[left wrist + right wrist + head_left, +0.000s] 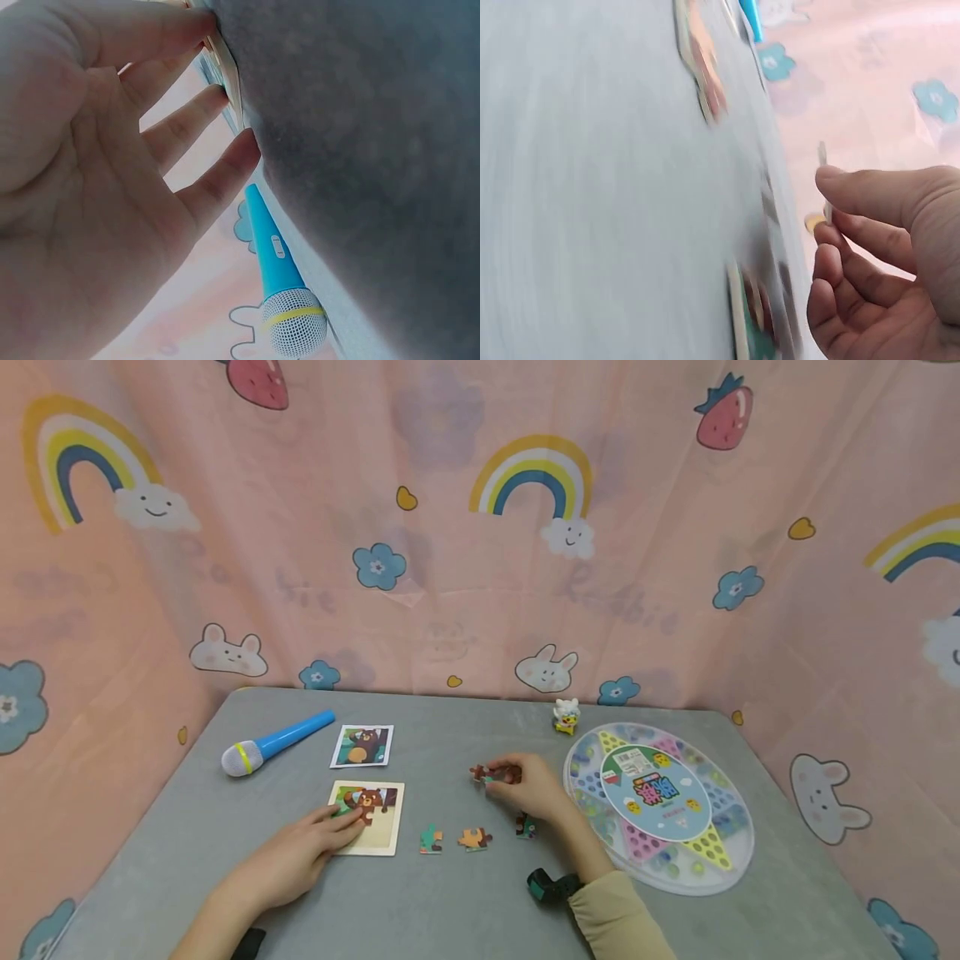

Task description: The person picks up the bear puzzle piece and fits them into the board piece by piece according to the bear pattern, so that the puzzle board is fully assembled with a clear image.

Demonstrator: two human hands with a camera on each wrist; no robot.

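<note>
My left hand point(300, 850) rests on the left side of a square wooden puzzle tray point(386, 837), its fingers fairly straight and touching the tray. A partly assembled bear picture point(369, 798) fills the tray's upper part. Farther right, my right hand point(529, 787) pinches a thin puzzle piece point(823, 154) between thumb and fingers; the piece is seen nearly edge-on in the right wrist view. Brown puzzle pieces point(477, 772) lie by its fingertips. Between the hands are a teal-and-orange piece point(431, 840) and an orange-brown piece point(473, 837). A dark piece point(525, 826) is partly hidden below the right hand.
A picture card point(363, 746) of the bear lies behind the tray, with a blue toy microphone point(288, 739) to its left. On the right sits a round Chinese checkers case point(738, 827) with marbles. A small figurine point(566, 717) stands near the table's back edge.
</note>
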